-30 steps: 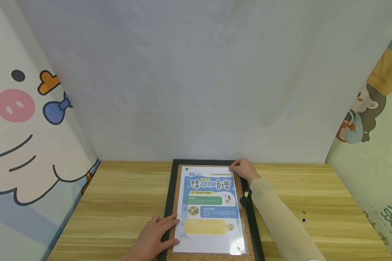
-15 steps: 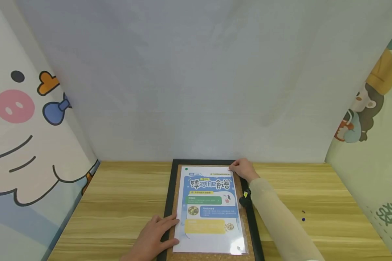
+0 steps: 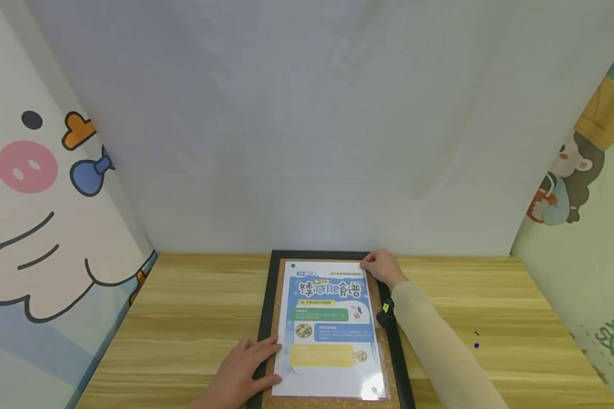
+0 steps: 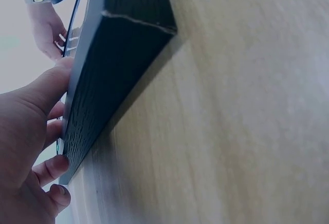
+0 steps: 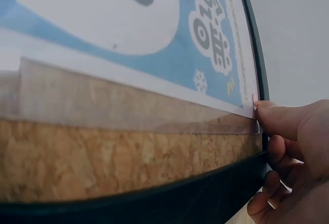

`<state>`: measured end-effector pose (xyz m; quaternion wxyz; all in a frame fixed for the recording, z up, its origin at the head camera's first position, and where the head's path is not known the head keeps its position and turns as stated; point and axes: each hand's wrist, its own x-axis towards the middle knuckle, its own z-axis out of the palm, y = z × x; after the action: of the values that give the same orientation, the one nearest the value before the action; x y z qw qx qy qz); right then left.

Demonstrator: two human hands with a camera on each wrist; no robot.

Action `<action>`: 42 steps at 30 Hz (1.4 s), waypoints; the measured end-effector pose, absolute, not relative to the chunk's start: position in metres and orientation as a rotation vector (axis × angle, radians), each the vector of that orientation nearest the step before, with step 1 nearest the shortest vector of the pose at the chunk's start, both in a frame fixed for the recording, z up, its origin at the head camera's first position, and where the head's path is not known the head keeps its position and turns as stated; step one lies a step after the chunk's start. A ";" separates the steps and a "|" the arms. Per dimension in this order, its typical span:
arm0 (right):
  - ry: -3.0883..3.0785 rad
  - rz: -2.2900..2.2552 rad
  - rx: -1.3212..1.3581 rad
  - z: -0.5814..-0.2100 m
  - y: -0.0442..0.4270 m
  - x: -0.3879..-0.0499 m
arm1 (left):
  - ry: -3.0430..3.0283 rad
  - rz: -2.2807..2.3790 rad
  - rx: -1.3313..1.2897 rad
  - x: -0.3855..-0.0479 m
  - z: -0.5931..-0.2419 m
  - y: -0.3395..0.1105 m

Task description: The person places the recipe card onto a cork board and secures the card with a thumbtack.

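Note:
A framed corkboard (image 3: pixel 405 375) lies on the table with a printed sheet (image 3: pixel 307 382) in a clear plastic sleeve on it. A green pin (image 3: pixel 293 266) sits at the sheet's top left corner. My left hand (image 3: pixel 240 369) rests over the board's left edge, fingers and thumb extended onto the sheet's margin. My right hand (image 5: pixel 303 147) is at the top right corner: its thumb presses the sheet there, while curled fingers (image 5: pixel 275 149) bear against the outside of the black frame (image 5: pixel 254 34). A small pinkish spot shows at the thumb tip, mostly covered, too small to identify.
Right of the board, a blue pin (image 3: pixel 476 345) and a small dark bit (image 3: pixel 476 333) lie on the wooden table (image 3: pixel 184 307). A white curtain (image 3: pixel 307 142) hangs behind the board. Printed cloth walls (image 3: pixel 41 244) stand at both sides.

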<state>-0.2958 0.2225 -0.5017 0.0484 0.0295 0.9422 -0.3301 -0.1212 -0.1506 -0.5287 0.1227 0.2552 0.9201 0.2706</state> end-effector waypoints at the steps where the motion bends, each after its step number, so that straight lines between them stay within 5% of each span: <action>1: 2.879 -0.998 0.081 -0.502 0.223 -0.296 | 2.683 0.787 0.743 -0.121 -0.528 -0.150; 24: 2.865 -1.117 -0.053 -0.505 0.235 -0.286 | 2.669 0.789 0.769 -0.122 -0.529 -0.148; 42: 2.895 -1.156 -0.193 -0.491 0.273 -0.242 | 2.681 0.766 0.754 -0.122 -0.527 -0.150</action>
<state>-0.2420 0.2731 -0.4909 0.0093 -0.0617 0.9269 -0.3702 -0.1217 -0.1496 -0.5265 0.1264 0.2589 0.9208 0.2630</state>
